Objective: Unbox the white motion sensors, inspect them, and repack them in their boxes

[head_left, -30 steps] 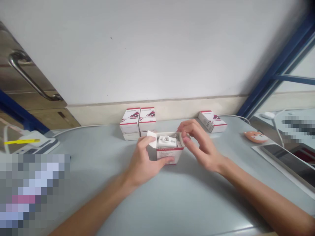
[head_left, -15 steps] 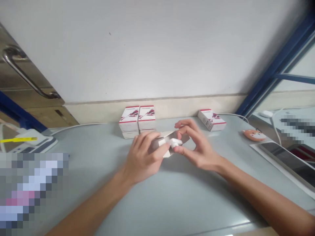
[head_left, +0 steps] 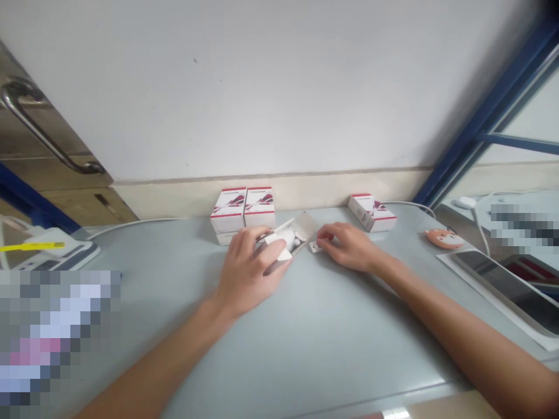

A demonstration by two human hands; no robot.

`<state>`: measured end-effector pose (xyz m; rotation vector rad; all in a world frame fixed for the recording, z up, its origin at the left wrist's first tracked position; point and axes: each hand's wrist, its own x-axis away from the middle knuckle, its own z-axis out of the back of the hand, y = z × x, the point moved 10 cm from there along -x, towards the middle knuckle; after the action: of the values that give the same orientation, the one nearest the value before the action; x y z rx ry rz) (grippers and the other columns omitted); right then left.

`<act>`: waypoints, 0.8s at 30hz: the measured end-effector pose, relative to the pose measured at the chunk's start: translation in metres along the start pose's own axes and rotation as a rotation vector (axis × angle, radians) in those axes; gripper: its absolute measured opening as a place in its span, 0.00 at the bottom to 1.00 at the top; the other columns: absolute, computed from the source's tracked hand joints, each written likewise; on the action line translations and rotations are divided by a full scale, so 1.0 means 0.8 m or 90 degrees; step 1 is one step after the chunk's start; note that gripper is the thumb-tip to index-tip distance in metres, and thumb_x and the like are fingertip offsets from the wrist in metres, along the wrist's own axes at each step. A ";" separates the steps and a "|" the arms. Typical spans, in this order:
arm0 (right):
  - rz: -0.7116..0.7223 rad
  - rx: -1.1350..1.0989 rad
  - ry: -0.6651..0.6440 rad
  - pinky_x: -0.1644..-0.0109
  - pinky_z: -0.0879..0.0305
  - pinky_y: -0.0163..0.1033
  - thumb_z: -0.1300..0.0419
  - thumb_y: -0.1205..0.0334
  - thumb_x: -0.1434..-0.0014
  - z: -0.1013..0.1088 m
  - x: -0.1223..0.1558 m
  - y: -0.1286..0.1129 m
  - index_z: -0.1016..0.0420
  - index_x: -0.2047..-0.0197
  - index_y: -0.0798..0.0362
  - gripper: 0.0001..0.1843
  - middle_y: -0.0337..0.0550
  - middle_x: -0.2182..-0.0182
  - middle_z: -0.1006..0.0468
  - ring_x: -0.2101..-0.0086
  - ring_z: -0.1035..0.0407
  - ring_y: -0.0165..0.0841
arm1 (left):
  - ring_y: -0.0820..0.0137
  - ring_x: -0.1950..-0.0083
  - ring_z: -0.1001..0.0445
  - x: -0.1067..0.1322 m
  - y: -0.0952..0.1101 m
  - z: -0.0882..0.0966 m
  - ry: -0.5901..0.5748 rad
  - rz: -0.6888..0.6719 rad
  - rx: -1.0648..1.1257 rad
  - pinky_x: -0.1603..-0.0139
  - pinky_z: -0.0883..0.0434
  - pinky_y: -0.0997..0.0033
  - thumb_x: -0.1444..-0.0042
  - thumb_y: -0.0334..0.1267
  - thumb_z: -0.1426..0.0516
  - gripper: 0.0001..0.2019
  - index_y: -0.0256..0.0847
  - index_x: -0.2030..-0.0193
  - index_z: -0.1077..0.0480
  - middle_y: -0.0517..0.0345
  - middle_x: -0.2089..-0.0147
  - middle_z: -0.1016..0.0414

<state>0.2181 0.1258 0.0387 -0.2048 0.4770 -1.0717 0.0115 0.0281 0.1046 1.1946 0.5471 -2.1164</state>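
Observation:
My left hand (head_left: 253, 270) is wrapped round a small carton (head_left: 301, 224) with its flaps open. Inside the carton's mouth, white contents (head_left: 285, 237) show, partly covered by my thumb. To the right, my right hand (head_left: 349, 247) is closed at the table surface, its fingertips on a small white piece (head_left: 314, 247). What kind of piece that is I cannot make out. Behind my left hand stand white boxes with red edges (head_left: 242, 212), side by side and stacked.
Another red-and-white box (head_left: 372, 212) lies at the back right by the wall. An orange animal-faced case (head_left: 444, 238) and a dark-screened phone or tablet (head_left: 502, 285) are on the right. A power strip (head_left: 65, 256) and a blurred-out panel (head_left: 56, 337) sit at the left.
My right hand has come away from the carton, moving right and down to the table with the small white piece. The carton's open end now faces more towards me in my left hand.

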 end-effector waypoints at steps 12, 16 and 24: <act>0.381 0.055 0.298 0.63 0.35 0.42 0.39 0.74 0.40 0.080 0.054 -0.123 0.21 0.46 0.45 0.22 0.45 0.59 0.31 0.65 0.34 0.36 | 0.58 0.40 0.27 0.000 0.006 -0.018 -0.096 -0.008 0.014 0.42 0.23 0.55 0.36 0.32 0.34 0.26 0.51 0.36 0.38 0.47 0.39 0.28; 0.401 0.096 0.219 0.60 0.36 0.44 0.40 0.77 0.45 0.061 0.051 -0.128 0.19 0.46 0.45 0.27 0.46 0.59 0.32 0.63 0.35 0.37 | 0.57 0.37 0.28 0.000 0.011 -0.021 -0.111 -0.027 0.053 0.37 0.24 0.52 0.35 0.30 0.35 0.29 0.50 0.32 0.40 0.45 0.36 0.29; 0.329 0.146 0.198 0.56 0.33 0.45 0.40 0.68 0.31 0.059 0.036 -0.113 0.22 0.48 0.48 0.11 0.49 0.55 0.27 0.60 0.31 0.39 | 0.58 0.33 0.28 0.001 0.002 -0.022 -0.095 0.000 0.097 0.32 0.25 0.52 0.35 0.29 0.35 0.30 0.51 0.30 0.38 0.46 0.34 0.29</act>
<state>0.1800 0.0546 0.1070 0.2826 0.6388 -0.6409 0.0229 0.0379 0.0945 1.1061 0.3245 -2.2579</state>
